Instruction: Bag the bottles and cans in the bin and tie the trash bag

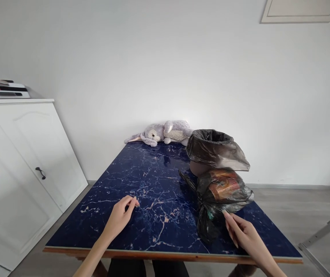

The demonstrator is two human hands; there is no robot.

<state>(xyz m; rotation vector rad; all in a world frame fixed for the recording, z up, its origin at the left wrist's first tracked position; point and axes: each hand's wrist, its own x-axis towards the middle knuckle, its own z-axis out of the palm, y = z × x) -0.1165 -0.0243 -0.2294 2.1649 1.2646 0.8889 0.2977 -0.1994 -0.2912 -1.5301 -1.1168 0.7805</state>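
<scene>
My left hand [120, 216] rests on the dark blue marbled table [141, 181], fingers curled loosely with the tips on the surface and nothing in them. My right hand [241, 229] lies near the front right edge, fingers stretched out, their tips touching a tied, filled black rubbish bag [221, 194] that lies on the table. Behind that bag stands a small bin lined with another black bag [214, 151], its mouth open.
A grey plush toy [165, 132] lies at the table's far end against the white wall. A white cabinet [23, 169] with a dark handle stands to the left, with flat items stacked on top. A metal frame [323, 234] sits on the floor at right.
</scene>
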